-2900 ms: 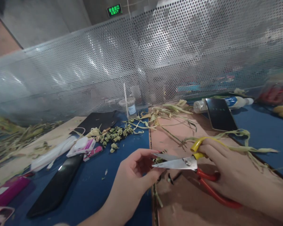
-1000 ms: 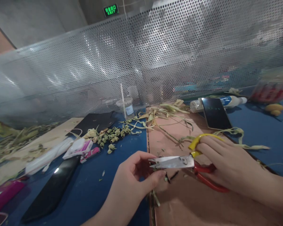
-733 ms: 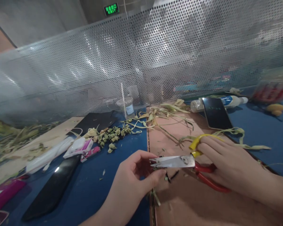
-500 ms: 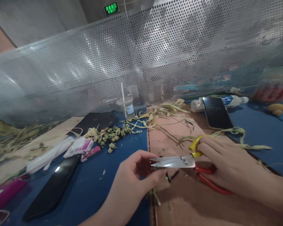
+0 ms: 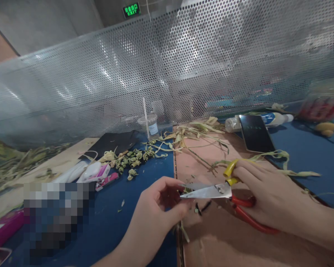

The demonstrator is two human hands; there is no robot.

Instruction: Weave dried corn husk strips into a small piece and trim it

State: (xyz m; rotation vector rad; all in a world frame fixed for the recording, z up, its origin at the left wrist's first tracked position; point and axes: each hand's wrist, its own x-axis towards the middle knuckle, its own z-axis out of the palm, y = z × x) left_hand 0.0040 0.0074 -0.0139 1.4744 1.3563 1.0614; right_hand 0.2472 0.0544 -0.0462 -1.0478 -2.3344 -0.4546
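Observation:
My right hand (image 5: 263, 189) grips the scissors (image 5: 208, 193) by their handles, one yellow and one red. Their blades stand slightly apart and point left, the tips reaching between the fingers of my left hand (image 5: 158, 207). Thumb and fingertips of that hand are closed around a small green plant piece (image 5: 187, 190), mostly hidden by the fingers and blades. Dark and pale scraps (image 5: 200, 208) lie on the cardboard (image 5: 219, 237) below the blades. Beyond my left hand is a pile of small green knotted pieces (image 5: 132, 158) on the blue tabletop (image 5: 111, 218).
Dry leaf strips (image 5: 197, 129) are spread over the cardboard's far end. A phone (image 5: 256, 133) leans on a plastic bottle (image 5: 278, 118) at right. A cup with a straw (image 5: 148, 124) stands before the perforated metal screen (image 5: 122, 81). Tissue packs (image 5: 93, 172) lie left.
The scissor blades have opened a little wider, and the red handle has swung slightly down and right. My left hand has barely moved.

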